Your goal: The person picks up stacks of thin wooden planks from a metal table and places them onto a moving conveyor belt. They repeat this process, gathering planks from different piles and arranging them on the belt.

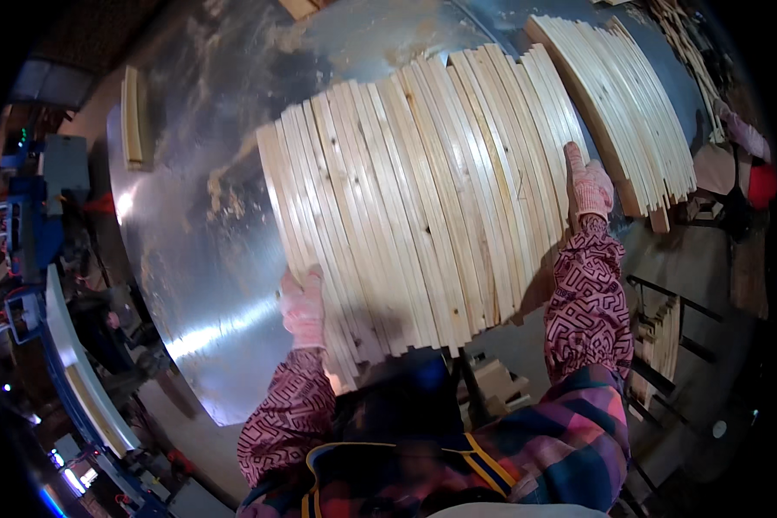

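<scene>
On a shiny grey metal table (220,281), the pink-gloved left hand (303,306) touches the near-left edge of a broad, central row of pale wooden slats (419,203). The slats' long axis runs near to far, far ends leaning left. The pink-gloved right hand (591,187) lies along the row's right edge; whether either hand clasps wood cannot be told. The step seems to be bracing the row; the next move calls for even inward pressure.

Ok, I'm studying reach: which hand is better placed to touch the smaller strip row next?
Probably the right hand: it touches the right edge of the wide strip row, across a gap from the smaller row. The left hand is at the opposite edge.
</scene>
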Motion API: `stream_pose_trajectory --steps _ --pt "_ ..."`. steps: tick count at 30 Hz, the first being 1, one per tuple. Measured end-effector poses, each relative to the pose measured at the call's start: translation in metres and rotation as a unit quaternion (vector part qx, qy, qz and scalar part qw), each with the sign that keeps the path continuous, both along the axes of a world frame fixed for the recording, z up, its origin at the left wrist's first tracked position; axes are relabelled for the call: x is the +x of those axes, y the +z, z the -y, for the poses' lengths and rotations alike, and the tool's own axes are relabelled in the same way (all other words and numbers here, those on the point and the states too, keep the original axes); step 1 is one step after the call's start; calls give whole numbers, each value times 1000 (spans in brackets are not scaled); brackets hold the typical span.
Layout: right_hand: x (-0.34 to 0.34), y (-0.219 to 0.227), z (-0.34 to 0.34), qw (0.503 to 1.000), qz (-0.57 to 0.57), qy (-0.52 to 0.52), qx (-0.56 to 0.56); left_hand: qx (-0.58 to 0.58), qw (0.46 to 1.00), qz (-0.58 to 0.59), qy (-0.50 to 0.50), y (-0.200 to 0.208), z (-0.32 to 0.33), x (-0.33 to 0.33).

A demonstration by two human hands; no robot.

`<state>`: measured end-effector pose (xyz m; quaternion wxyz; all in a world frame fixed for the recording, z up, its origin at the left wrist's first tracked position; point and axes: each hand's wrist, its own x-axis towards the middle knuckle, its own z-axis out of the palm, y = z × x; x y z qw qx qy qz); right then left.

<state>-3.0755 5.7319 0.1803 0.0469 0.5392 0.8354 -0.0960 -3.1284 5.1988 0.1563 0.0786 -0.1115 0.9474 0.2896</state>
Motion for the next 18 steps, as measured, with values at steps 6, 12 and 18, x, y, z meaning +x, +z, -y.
stream_pose_trajectory --steps 6,12,18 --pt "65 14 62 996 1 -78 -34 49 992 114 13 13 33 14" --pt "49 45 60 993 -50 -59 -89 118 991 58 16 -13 39 19" --pt "51 26 13 983 4 61 -174 28 999 24 -30 -2 24 15"
